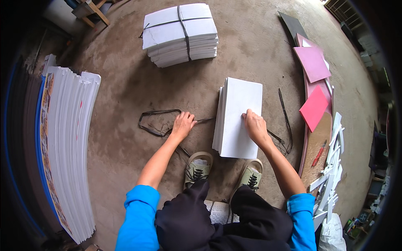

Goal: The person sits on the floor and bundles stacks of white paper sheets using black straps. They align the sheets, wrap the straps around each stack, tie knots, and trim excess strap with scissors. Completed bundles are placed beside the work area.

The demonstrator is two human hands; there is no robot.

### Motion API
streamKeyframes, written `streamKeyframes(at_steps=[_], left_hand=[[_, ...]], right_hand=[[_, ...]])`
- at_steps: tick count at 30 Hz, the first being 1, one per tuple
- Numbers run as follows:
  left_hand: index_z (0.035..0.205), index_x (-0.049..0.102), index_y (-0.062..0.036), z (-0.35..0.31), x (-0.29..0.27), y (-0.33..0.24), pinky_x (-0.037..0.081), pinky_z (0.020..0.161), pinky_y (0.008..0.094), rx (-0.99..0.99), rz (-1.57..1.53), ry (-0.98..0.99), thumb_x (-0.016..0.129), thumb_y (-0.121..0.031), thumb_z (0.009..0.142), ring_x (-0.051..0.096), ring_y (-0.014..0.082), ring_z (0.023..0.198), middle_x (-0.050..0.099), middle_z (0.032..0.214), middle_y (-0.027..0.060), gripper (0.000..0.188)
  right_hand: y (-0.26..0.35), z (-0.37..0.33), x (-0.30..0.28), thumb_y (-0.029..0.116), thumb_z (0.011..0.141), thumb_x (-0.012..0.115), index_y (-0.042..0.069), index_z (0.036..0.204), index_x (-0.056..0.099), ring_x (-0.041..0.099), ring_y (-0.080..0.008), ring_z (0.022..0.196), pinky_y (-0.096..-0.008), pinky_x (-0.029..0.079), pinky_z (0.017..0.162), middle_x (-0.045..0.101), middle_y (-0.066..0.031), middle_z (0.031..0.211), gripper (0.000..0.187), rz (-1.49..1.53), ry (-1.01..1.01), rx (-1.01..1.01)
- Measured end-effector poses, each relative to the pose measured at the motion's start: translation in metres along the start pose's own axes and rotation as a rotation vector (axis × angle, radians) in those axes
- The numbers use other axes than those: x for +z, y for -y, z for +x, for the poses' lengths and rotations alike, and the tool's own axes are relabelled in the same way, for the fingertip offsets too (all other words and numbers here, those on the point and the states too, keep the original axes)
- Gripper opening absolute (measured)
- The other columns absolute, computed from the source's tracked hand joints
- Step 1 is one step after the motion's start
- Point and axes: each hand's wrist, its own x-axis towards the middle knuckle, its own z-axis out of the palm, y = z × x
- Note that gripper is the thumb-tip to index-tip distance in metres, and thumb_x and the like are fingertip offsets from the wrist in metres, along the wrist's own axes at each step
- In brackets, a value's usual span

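A stack of white rectangular sheets stands on the floor in front of my shoes. Under it runs a black plastic strap, and its left part comes out toward my left hand, whose fingers are closed on it. The strap's loose left end lies in a loop on the floor beyond that hand. My right hand rests on the top sheet near its right edge, fingers curled in; what they hold, if anything, is hidden. More black strap lies to the right of the stack.
Ahead sits a white sheet bundle tied crosswise with black strap. Tall piled sheets line the left. At right, a board carries pink sheets, a red-handled cutter and white offcuts.
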Motion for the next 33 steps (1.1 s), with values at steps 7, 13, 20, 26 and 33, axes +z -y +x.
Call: streamKeyframes(at_steps=[7, 13, 20, 26, 33], left_hand=[[0.101, 0.051, -0.0092, 0.007, -0.016, -0.014, 0.041, 0.077, 0.0373, 0.138, 0.353, 0.134, 0.064, -0.038, 0.074, 0.047, 0.0223, 0.099, 0.052, 0.098, 0.0075, 0.041], [0.087, 0.058, -0.0053, -0.001, -0.020, -0.009, 0.045, 0.072, 0.0457, -0.121, 0.031, 0.157, 0.052, -0.031, 0.084, 0.055, 0.0332, 0.090, 0.059, 0.090, 0.0161, 0.026], [0.081, 0.064, -0.0036, 0.046, -0.119, -0.075, 0.046, 0.073, 0.0419, -0.100, -0.312, 0.267, 0.044, -0.025, 0.087, 0.060, 0.0334, 0.079, 0.064, 0.080, 0.0152, 0.030], [0.088, 0.069, -0.0086, 0.062, -0.092, -0.115, 0.047, 0.065, 0.0289, -0.257, -0.728, 0.446, 0.061, -0.019, 0.079, 0.060, 0.0163, 0.068, 0.066, 0.080, 0.0057, 0.016], [0.095, 0.064, 0.0023, 0.065, -0.081, -0.137, 0.047, 0.061, 0.0207, -0.556, -1.126, 0.494, 0.073, -0.010, 0.069, 0.060, 0.0101, 0.070, 0.065, 0.084, 0.0097, 0.030]], right_hand=[[-0.009, 0.000, 0.007, 0.023, 0.088, 0.046, -0.003, 0.084, 0.048, 0.060, -0.0383, 0.076, -0.0451, 0.048, 0.067, 0.060, -0.0231, 0.080, 0.026, 0.006, -0.027, 0.023], [-0.005, -0.001, 0.010, 0.022, 0.087, 0.047, -0.003, 0.082, 0.048, 0.060, -0.0388, 0.078, -0.0455, 0.048, 0.067, 0.060, -0.0240, 0.082, 0.025, 0.041, -0.037, 0.012], [-0.025, 0.012, -0.012, 0.014, 0.087, 0.043, -0.006, 0.101, 0.052, 0.059, -0.0213, 0.063, -0.0338, 0.048, 0.056, 0.059, -0.0135, 0.071, 0.026, 0.660, 0.321, 0.238], [-0.007, -0.018, -0.029, -0.001, 0.085, 0.038, 0.001, 0.118, 0.046, 0.047, -0.0068, 0.052, -0.0188, 0.039, 0.044, 0.051, -0.0051, 0.085, 0.034, 1.418, 0.430, 0.364], [0.003, -0.016, -0.021, 0.015, 0.080, 0.063, -0.001, 0.115, 0.047, 0.048, -0.0078, 0.052, -0.0213, 0.037, 0.043, 0.055, -0.0044, 0.075, 0.042, 1.408, 0.449, 0.307]])
